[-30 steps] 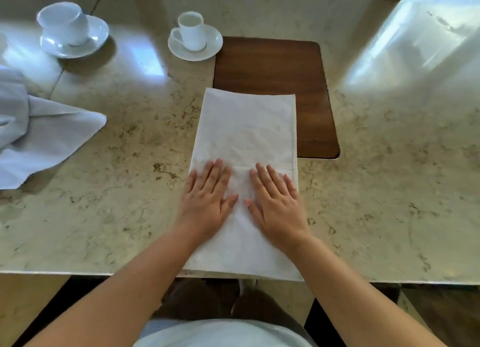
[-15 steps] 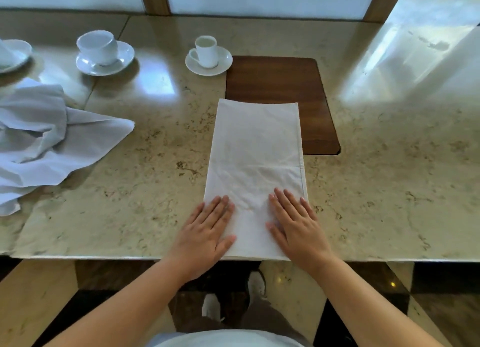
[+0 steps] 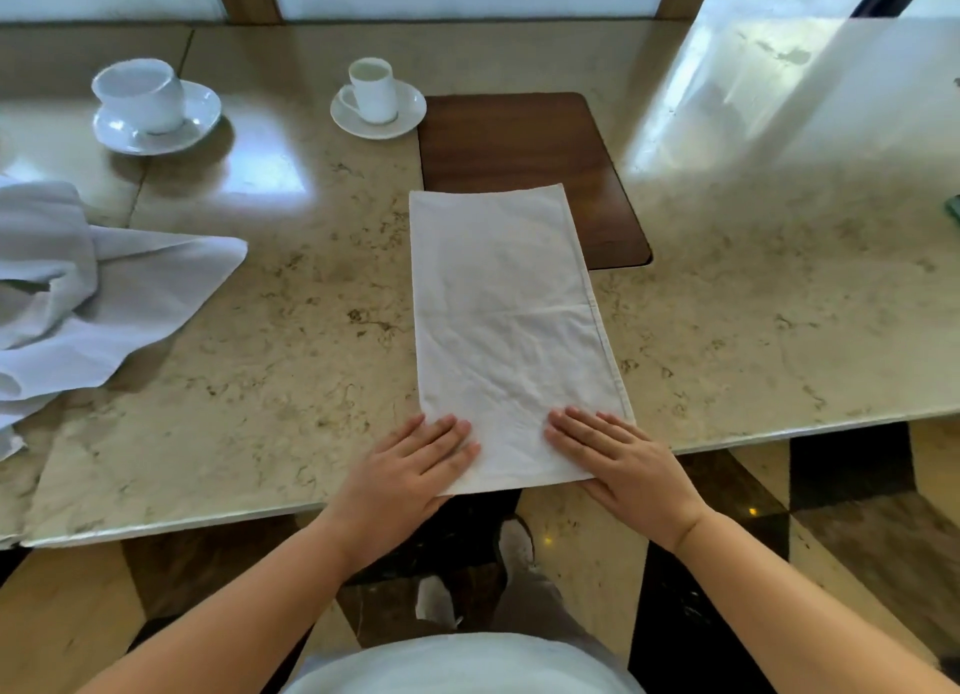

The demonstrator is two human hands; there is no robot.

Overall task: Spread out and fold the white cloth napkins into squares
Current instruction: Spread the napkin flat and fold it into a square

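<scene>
While the napkin (image 3: pixel 506 324) lies as a long half-folded rectangle running from the bench (image 3: pixel 779 298) near edge back over the corner of a brown mat (image 3: pixel 524 142), both hands rest flat and open on its near end, left hand (image 3: pixel 402 478) at the near-left corner, right hand (image 3: pixel 626 467) at the near-right, likely pinning it before the next fold. Unfolded napkins (image 3: pixel 88 298) sit bunched at the left edge; two cups on saucers (image 3: pixel 150 109) (image 3: pixel 376 98) toward the far edge.

Bare forearms, no sleeves, rings or watch on the left hand (image 3: pixel 402 478) or right hand (image 3: pixel 626 472); a pale top (image 3: pixel 462 665) below (white shoes (image 3: pixel 514 540) underneath).
</scene>
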